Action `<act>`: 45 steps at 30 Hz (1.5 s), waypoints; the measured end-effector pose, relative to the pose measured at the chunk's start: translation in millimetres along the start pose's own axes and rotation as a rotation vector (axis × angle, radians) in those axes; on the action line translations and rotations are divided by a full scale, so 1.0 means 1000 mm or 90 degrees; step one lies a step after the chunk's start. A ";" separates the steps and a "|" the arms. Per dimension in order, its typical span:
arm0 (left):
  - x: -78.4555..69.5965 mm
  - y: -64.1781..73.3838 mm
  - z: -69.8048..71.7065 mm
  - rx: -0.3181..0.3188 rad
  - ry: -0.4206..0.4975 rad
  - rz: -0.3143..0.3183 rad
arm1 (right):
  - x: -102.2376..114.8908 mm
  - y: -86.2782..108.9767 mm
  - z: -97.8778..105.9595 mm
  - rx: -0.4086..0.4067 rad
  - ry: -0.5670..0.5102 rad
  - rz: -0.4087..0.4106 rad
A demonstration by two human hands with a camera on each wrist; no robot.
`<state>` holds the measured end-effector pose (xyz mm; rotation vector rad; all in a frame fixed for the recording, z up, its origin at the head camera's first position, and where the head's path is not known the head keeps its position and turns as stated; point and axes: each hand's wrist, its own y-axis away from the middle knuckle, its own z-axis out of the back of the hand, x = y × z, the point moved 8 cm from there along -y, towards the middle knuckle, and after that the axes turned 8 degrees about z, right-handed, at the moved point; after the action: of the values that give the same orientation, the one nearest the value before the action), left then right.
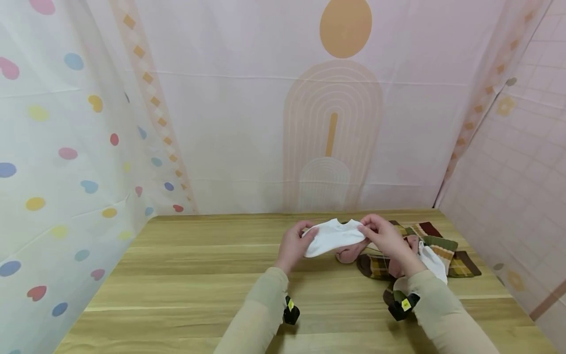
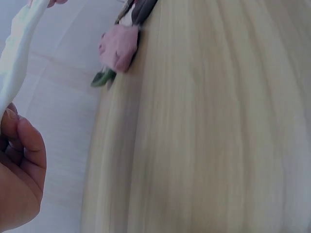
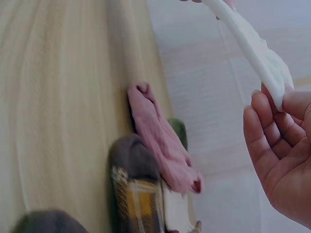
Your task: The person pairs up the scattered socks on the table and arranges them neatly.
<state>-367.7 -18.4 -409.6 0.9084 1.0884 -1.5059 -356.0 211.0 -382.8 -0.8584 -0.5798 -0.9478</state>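
Observation:
A white ankle sock point(image 1: 332, 239) is stretched sideways above the wooden table, held between both hands. My left hand point(image 1: 295, 245) pinches its left end between thumb and fingers. At the other end, my right hand point(image 1: 387, 239) pinches the sock with thumb and fingertips. In the right wrist view the white sock point(image 3: 257, 51) slants down into the right hand point(image 3: 284, 150). The left wrist view catches only part of the sock point(image 2: 15, 53) above the left hand point(image 2: 22, 167).
Below and around the right forearm lies a loose pile of socks: a pink sock point(image 3: 158, 133), a brown and yellow plaid sock point(image 1: 463, 264), a green-cuffed one point(image 1: 441, 244) and another white sock point(image 1: 433, 263). Wooden table point(image 1: 185, 280) extends left; printed curtains point(image 1: 239, 123) hang behind and at the sides.

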 end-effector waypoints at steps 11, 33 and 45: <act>0.017 -0.007 0.029 0.021 -0.095 -0.008 | -0.002 -0.007 -0.039 0.037 -0.038 0.015; 0.042 -0.004 0.054 0.096 -0.276 0.017 | -0.013 -0.006 -0.095 0.126 -0.048 -0.031; 0.050 -0.002 0.055 0.099 -0.345 0.045 | -0.014 -0.006 -0.104 0.134 0.021 -0.071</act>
<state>-379.9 -86.1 -439.3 0.5783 0.5463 -1.6620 -360.8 128.8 -447.9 -0.6272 -0.6911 -0.9804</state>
